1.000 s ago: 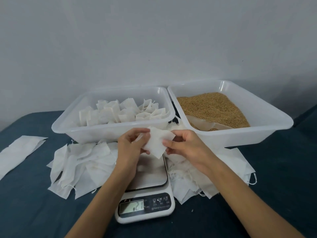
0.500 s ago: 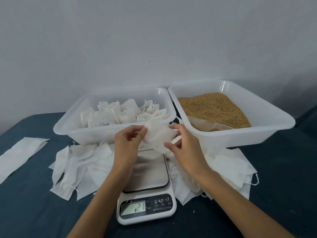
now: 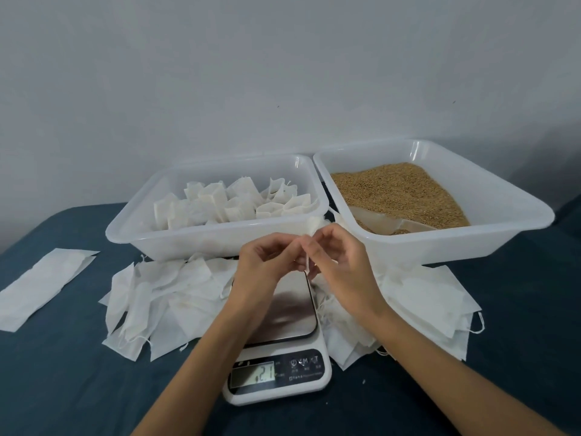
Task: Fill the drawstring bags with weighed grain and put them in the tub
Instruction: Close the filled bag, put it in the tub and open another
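Empty bags [image 3: 163, 297] heaped around scale [image 3: 279, 350], tubs [image 3: 217, 240] behind, left hand [image 3: 267, 262] and right hand [image 3: 339, 262] both pinching drawstring bag [image 3: 315, 224] above scale

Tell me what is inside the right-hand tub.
The right-hand tub holds brown grain heaped toward the back, with a pale scoop lying in it near the front. The tub's bottom is covered by grain.
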### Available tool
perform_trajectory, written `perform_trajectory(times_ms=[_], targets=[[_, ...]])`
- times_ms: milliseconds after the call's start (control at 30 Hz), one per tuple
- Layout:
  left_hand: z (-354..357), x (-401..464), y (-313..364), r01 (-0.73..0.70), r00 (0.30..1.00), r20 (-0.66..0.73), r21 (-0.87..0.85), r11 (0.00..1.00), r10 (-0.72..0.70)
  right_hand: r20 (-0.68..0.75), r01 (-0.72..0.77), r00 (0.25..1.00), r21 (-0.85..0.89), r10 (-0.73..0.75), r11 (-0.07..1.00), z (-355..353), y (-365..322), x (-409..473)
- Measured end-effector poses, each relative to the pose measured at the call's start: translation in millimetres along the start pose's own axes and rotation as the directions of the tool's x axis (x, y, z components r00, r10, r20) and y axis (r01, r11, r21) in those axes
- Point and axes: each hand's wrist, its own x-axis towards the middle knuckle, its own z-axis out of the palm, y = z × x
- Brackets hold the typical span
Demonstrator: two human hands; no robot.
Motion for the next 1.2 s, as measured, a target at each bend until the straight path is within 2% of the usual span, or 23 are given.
perform_trajectory(times_ms=[100, 167, 333, 467, 600, 933, 1200], targets=[[3, 0, -3, -0.022, 1.000, 0.012, 0.026, 0.999, 0.021, -0.024, 0.019, 1.000, -0.072, -0.021, 0.997, -4, 3, 3], [6, 1, -4, -0.006, 1.000, -0.001, 0.016, 1.000, 0.006, -0.005, 0.008, 1.000, -0.041, -0.009, 0.999, -6, 4, 5], [7, 1, -4, 0.061, 0.998, 0.005, 0.051, 0.997, -0.061, 0.103, -0.089, 0.992, 0.163, 0.073, 0.983, -4, -2, 5], [5, 0, 1, 0.086, 0.994, 0.076, -0.022, 0.996, -0.084, 0.156, -0.249, 0.968, 0.448, 0.198, 0.859, -7, -8, 8], [7, 0, 5, 0.091, 0.992, 0.095, -0.092, 0.992, -0.083, 0.186, -0.302, 0.953, 0.509, 0.240, 0.806, -7, -9, 10], [6, -1, 7, 0.107, 0.993, 0.060, -0.090, 0.990, -0.102, 0.214, -0.153, 0.973, 0.286, 0.093, 0.946, -6, -7, 6], [3, 0, 5, 0.100, 0.993, 0.068, -0.048, 0.994, -0.096, 0.235, -0.140, 0.969, 0.255, 0.079, 0.957, -4, -11, 6]])
